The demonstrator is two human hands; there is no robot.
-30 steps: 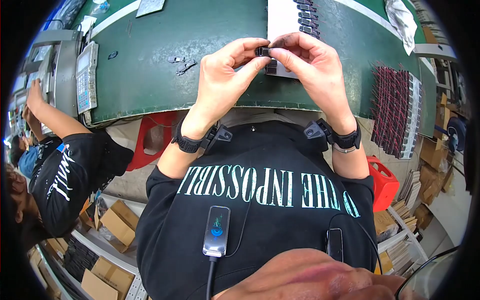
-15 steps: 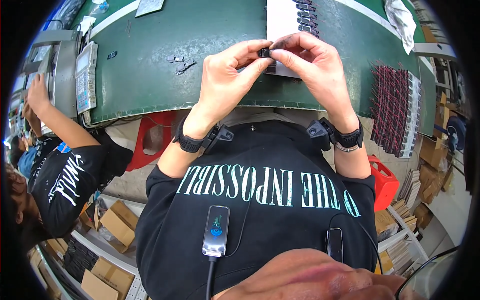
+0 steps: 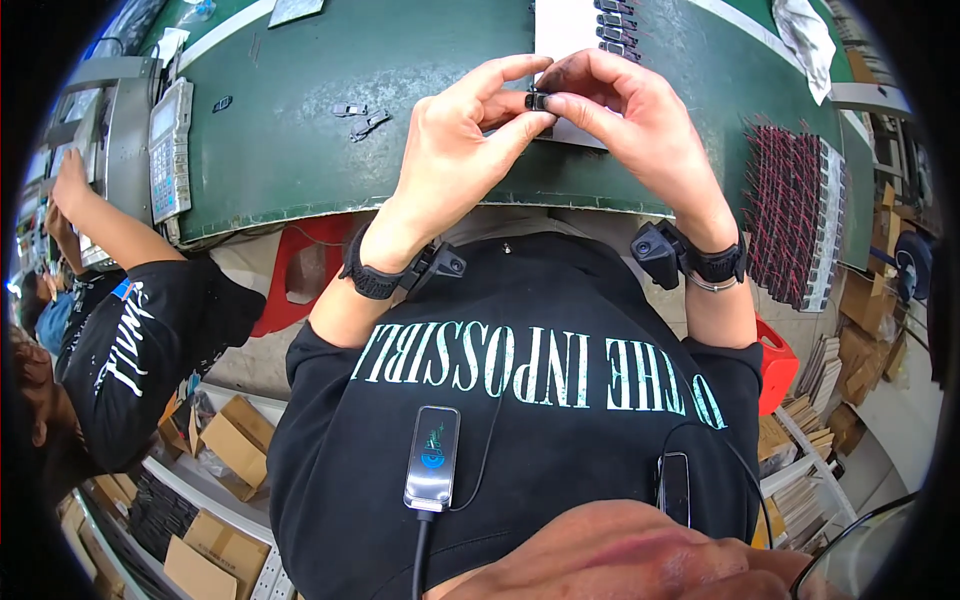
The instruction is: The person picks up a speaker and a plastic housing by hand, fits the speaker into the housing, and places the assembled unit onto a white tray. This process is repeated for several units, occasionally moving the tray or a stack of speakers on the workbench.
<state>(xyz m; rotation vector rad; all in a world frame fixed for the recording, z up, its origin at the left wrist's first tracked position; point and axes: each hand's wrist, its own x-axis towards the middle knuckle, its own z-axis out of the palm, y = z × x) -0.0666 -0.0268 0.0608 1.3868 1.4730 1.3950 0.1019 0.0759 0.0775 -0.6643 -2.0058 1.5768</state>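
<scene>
Above the near part of the green bench (image 3: 290,150), my two hands meet over a small black plastic part (image 3: 536,101). My right hand (image 3: 640,115) pinches it between thumb and curled fingers; the fingertips look dark with smudges. My left hand (image 3: 455,135) closes on the part from the other side, its thumb below and its index finger raised above. Fingers hide much of the part, so its exact kind is unclear. Behind my hands lies a white sheet (image 3: 565,30), with a row of black parts with thin red wires (image 3: 617,30) along its right side.
Loose black parts (image 3: 368,122) lie left of my hands, another (image 3: 222,104) farther left. A keypad device (image 3: 171,150) stands at the bench's left end, near a co-worker's arm (image 3: 120,230). Many red-wired pieces (image 3: 785,215) hang at the right edge. A white cloth (image 3: 803,45) lies beyond.
Both hands have shifted slightly, the right wrist moving outward to the right. My left index finger has lifted off the black part, which has turned a little between the fingers.
</scene>
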